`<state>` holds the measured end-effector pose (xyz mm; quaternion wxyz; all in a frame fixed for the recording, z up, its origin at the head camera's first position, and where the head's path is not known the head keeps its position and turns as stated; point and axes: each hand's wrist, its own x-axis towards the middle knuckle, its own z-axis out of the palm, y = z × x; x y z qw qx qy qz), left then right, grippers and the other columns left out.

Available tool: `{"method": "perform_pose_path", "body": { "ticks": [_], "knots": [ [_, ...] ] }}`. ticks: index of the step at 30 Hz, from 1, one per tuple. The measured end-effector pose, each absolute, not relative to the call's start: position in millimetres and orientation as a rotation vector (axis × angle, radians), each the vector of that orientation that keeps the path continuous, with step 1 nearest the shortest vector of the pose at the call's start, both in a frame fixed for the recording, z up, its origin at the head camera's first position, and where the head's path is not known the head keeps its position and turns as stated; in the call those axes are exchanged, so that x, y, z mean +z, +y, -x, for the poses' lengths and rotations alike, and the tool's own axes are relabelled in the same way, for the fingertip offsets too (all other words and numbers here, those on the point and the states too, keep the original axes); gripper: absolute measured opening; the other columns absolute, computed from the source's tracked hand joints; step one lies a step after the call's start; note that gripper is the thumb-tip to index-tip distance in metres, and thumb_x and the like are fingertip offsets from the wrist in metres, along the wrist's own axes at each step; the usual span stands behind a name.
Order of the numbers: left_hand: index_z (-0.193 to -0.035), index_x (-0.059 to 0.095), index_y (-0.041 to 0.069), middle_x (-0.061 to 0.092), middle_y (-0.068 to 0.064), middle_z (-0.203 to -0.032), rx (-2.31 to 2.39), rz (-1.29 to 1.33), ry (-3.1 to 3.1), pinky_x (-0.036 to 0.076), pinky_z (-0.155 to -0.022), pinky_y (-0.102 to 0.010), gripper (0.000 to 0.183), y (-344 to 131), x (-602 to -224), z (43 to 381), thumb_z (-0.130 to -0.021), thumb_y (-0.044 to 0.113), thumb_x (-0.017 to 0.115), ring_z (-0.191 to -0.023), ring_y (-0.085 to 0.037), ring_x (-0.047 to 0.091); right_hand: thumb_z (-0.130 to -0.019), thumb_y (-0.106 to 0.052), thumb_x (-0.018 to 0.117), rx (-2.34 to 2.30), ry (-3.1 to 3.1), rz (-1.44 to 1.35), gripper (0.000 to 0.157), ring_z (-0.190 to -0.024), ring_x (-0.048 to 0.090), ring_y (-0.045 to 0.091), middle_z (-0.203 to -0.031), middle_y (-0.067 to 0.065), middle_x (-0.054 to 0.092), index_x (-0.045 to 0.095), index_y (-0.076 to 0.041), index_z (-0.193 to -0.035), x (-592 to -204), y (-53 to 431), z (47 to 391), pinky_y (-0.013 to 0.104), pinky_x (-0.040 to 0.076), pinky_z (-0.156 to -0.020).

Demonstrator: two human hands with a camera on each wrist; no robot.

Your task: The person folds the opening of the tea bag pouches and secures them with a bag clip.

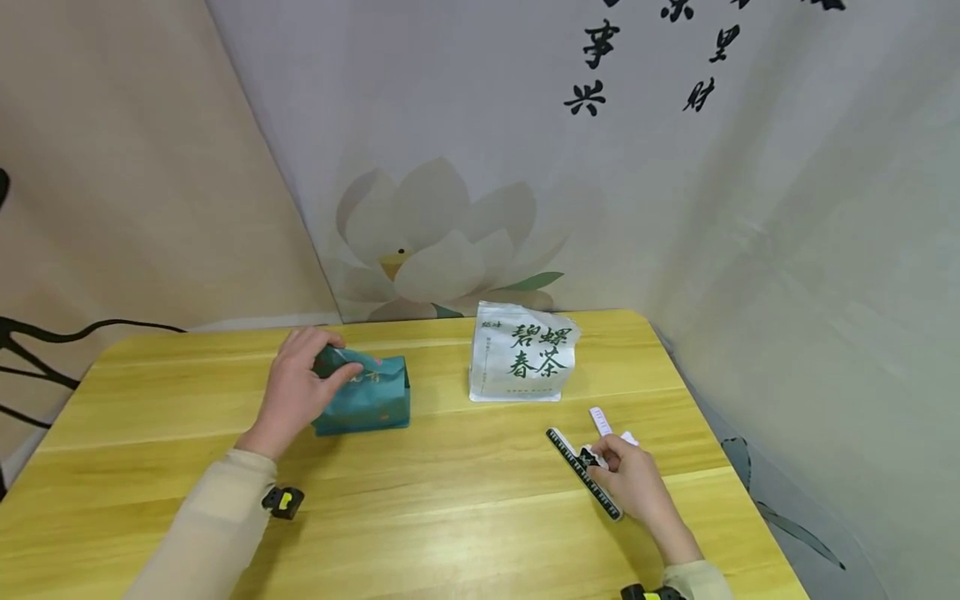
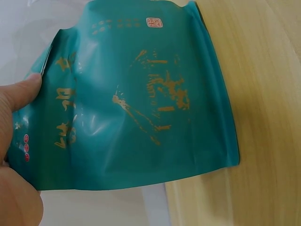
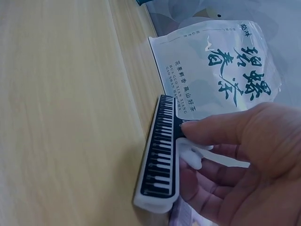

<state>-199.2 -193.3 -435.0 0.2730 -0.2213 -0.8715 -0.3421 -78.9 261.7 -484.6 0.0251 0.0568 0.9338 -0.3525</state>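
Note:
My left hand (image 1: 294,385) grips the folded top of a teal tea bag (image 1: 375,407), which stands on the table at left of centre. In the left wrist view the bag (image 2: 136,103) shows gold print, with the thumb on its near face and the top bent over. My right hand (image 1: 636,482) pinches a black-and-white bag clip (image 1: 579,472) with a piano-key pattern. The right wrist view shows the thumb and fingers at the handle of this long clip (image 3: 161,155). A pale lavender clip (image 1: 599,421) lies just behind that hand, partly hidden by it.
A white tea bag (image 1: 521,362) with dark green lettering stands upright near the table's back edge. The yellow wooden table (image 1: 420,508) meets a printed cloth backdrop (image 1: 450,117). Black cables (image 1: 82,329) run past the left edge.

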Motion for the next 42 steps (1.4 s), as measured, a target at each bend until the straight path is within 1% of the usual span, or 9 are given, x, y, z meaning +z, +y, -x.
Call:
{"method": "perform_pose_path", "body": {
  "ticks": [6,12,17,19,24,30,35,42],
  "knots": [
    [-0.101,0.064,-0.001,0.068,-0.015,-0.102,-0.931,0.596,-2.337,0.041,-0.085,-0.045,0.039,-192.4,-432.6,199.0,-0.074,0.003,0.092,-0.1,-0.034,0.056,-0.085,-0.003,0.08,-1.134,2.884,-0.166,0.02,-0.076,0.048,0.017,-0.08,0.001,0.054,0.068,-0.01,-0.1,-483.7,256.8,79.9,0.032,0.041,-0.069],
    [-0.1,0.064,0.0,0.069,-0.015,-0.101,-0.933,0.597,-2.328,0.04,-0.085,-0.045,0.038,-192.3,-433.2,198.3,-0.075,0.003,0.091,-0.098,-0.034,0.056,-0.084,-0.001,0.081,-1.198,2.878,-0.172,0.03,-0.086,0.056,0.017,-0.098,0.005,0.066,0.065,-0.006,-0.109,-482.9,253.6,80.9,0.031,0.048,-0.077],
    [-0.1,0.063,0.001,0.069,-0.015,-0.101,-0.941,0.602,-2.325,0.04,-0.084,-0.044,0.039,-190.9,-434.4,198.5,-0.074,0.002,0.092,-0.096,-0.033,0.055,-0.085,-0.001,0.082,-1.254,2.867,-0.138,0.036,-0.093,0.063,0.02,-0.107,0.009,0.068,0.064,-0.002,-0.116,-478.3,250.1,81.8,0.032,0.053,-0.082],
    [-0.1,0.063,0.001,0.068,-0.015,-0.101,-0.945,0.603,-2.327,0.039,-0.083,-0.043,0.038,-190.5,-434.4,198.5,-0.074,0.002,0.092,-0.096,-0.033,0.055,-0.085,0.0,0.082,-1.265,2.872,-0.125,0.036,-0.093,0.064,0.02,-0.107,0.009,0.068,0.066,-0.002,-0.117,-476.4,247.7,82.4,0.033,0.054,-0.083],
    [-0.1,0.062,0.001,0.068,-0.015,-0.102,-0.939,0.597,-2.338,0.038,-0.083,-0.044,0.038,-191.5,-434.2,198.7,-0.075,0.003,0.091,-0.094,-0.031,0.053,-0.086,0.0,0.081,-1.265,2.895,-0.099,0.035,-0.09,0.065,0.017,-0.105,0.009,0.07,0.069,-0.003,-0.119,-473.6,241.3,85.7,0.031,0.055,-0.081],
    [-0.1,0.062,0.001,0.068,-0.016,-0.102,-0.934,0.589,-2.341,0.039,-0.084,-0.045,0.039,-192.3,-434.6,198.4,-0.075,0.003,0.091,-0.095,-0.032,0.054,-0.085,0.002,0.081,-1.338,2.887,-0.082,0.037,-0.09,0.068,0.019,-0.102,0.01,0.072,0.072,-0.001,-0.121,-470.5,234.7,89.5,0.027,0.057,-0.078],
    [-0.1,0.062,0.002,0.067,-0.015,-0.102,-0.925,0.591,-2.338,0.039,-0.082,-0.042,0.039,-191.8,-435.2,197.0,-0.075,0.003,0.091,-0.095,-0.031,0.053,-0.084,0.002,0.082,-1.391,2.886,-0.062,0.036,-0.088,0.067,0.018,-0.1,0.009,0.072,0.073,0.0,-0.118,-467.4,228.4,93.2,0.025,0.056,-0.077],
    [-0.101,0.063,0.002,0.068,-0.016,-0.104,-0.926,0.575,-2.355,0.04,-0.084,-0.045,0.037,-191.5,-434.5,196.8,-0.076,0.004,0.091,-0.097,-0.032,0.053,-0.082,0.003,0.083,-1.399,2.909,-0.004,0.033,-0.085,0.067,0.017,-0.097,0.007,0.072,0.074,-0.003,-0.113,-460.6,218.8,98.5,0.027,0.056,-0.076]
  ]
}}
